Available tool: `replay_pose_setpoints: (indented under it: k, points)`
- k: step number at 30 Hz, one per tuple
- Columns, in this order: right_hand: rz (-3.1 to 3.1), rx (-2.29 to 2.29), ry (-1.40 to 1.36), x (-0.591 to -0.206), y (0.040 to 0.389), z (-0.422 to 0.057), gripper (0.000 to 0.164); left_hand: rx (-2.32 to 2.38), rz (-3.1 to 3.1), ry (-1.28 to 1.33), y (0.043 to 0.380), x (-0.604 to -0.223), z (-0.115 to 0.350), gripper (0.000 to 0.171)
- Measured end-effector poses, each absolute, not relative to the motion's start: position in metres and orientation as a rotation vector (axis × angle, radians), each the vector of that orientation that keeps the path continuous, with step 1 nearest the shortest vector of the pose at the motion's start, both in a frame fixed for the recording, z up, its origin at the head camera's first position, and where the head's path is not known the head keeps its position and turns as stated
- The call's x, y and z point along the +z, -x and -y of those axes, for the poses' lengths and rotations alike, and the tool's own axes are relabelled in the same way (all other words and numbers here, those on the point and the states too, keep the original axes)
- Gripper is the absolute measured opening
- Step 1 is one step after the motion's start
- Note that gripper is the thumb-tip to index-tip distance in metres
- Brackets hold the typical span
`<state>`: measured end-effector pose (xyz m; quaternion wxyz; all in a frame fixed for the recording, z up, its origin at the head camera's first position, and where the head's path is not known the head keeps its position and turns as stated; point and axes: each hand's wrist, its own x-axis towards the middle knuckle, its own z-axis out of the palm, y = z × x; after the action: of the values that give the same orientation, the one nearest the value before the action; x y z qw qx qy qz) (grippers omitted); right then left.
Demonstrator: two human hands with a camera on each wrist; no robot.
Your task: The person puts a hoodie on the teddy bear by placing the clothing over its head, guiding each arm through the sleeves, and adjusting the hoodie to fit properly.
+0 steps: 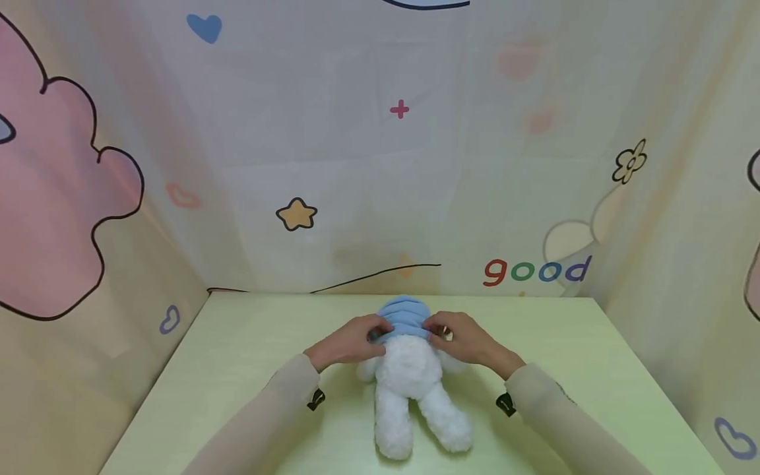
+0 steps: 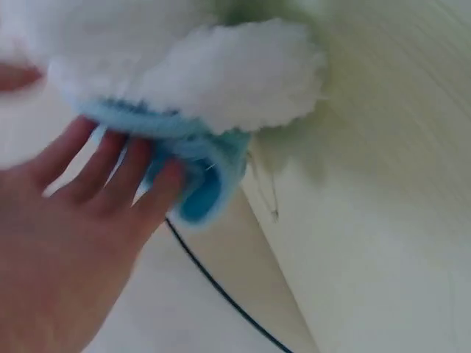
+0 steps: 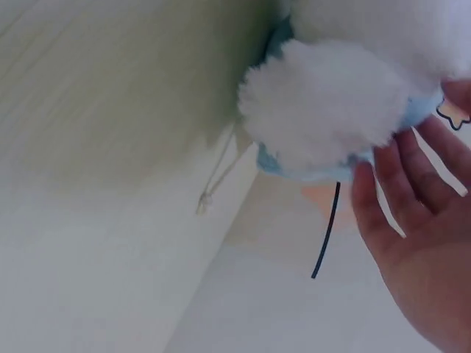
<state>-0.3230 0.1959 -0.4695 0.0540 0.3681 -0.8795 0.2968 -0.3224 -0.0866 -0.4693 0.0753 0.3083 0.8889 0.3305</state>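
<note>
A white fluffy plush toy lies on the table with its legs toward me. Light-blue cloth, apparently a small garment, covers its head end; the face is hidden. My left hand pinches the cloth's left edge between thumb and fingers. On the other side, my right hand pinches the right edge, close to the toy's arm. In the left wrist view, a rounded, sleeve-like blue opening shows beside the fingertips. The right wrist view shows fingers against the blue edge under a white limb.
The pale table reaches back to a printed curtain, with curtain at both sides too. A thin looped cord hangs near the blue cloth in the right wrist view. Each cuff carries a small black clip.
</note>
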Motion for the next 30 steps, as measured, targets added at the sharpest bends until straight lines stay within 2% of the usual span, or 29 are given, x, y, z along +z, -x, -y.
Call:
replay_pose_setpoints:
  k: [4, 8, 10, 15, 17, 19, 21, 24, 30]
  points:
    - [2.767, 0.944, -1.165, -0.463, 0.318, -0.200, 0.028, 0.924, -2.588, -0.932, 0.319, -0.470, 0.092, 0.054]
    - [2.779, 0.868, -1.175, -0.458, 0.314, -0.198, 0.025, 0.926, -2.634, -0.961, 0.316, -0.474, 0.091, 0.051]
    - [2.782, 0.845, -1.212, -0.456, 0.312, -0.196, 0.029, 0.917, -2.620, -0.961, 0.316, -0.475, 0.091, 0.055]
    - [2.935, 0.905, -1.287, -0.450, 0.311, -0.198, 0.062, 0.859, -2.528, -0.937, 0.314, -0.477, 0.089, 0.082]
    - [3.004, 0.897, -1.272, -0.451, 0.311, -0.198, 0.073, 0.868, -2.544, -0.973, 0.312, -0.480, 0.085, 0.082]
    - [3.028, 0.862, -1.243, -0.454, 0.311, -0.194, 0.076, 0.892, -2.599, -1.024, 0.310, -0.483, 0.080, 0.071]
    - [3.014, 0.775, -1.210, -0.458, 0.311, -0.189, 0.070, 0.879, -2.660, -1.064, 0.307, -0.484, 0.076, 0.058]
    - [2.980, 0.712, -1.161, -0.460, 0.309, -0.182, 0.052, 0.819, -2.741, -1.091, 0.305, -0.483, 0.071, 0.043]
    - [2.835, 0.707, -1.205, -0.465, 0.307, -0.179, 0.034, 0.763, -2.825, -1.146, 0.303, -0.486, 0.065, 0.035]
